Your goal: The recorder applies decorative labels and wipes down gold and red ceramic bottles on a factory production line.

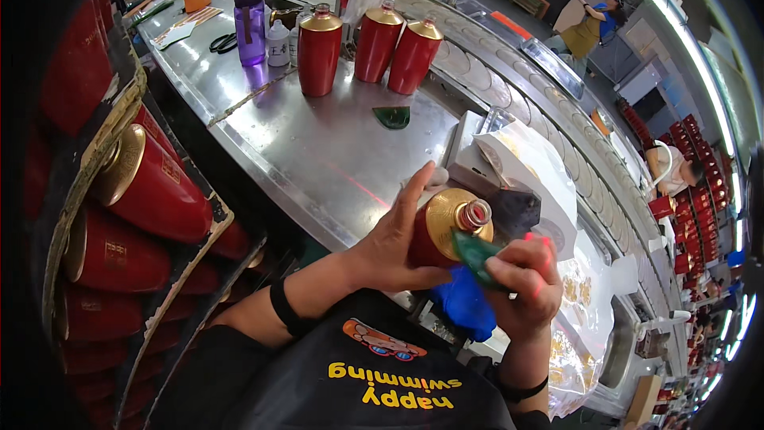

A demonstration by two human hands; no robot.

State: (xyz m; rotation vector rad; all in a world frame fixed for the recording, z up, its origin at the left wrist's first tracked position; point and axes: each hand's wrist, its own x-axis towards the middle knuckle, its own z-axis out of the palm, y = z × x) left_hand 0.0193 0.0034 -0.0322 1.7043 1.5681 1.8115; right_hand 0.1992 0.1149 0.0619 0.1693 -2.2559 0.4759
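A red bottle with a gold shoulder and a bare glass neck (446, 219) is tilted in front of me, its mouth uncapped. My left hand (390, 247) wraps round its side, thumb stretched up along it. In my right hand (529, 279) a green scraper (475, 255) is pinched, its edge against the gold shoulder just below the neck. A second green scraper (391, 117) lies flat on the metal table. Past it stand three more red bottles with gold tops, among them the left one (320, 52).
A purple drinking bottle (250, 24), a small white squeeze bottle (278, 44) and black scissors (223, 43) sit on the metal table (278, 151). Crates of red bottles (151, 183) rise at my left. Sheets of gold-patterned labels (585, 310) lie at right, beside a curved conveyor (549, 103).
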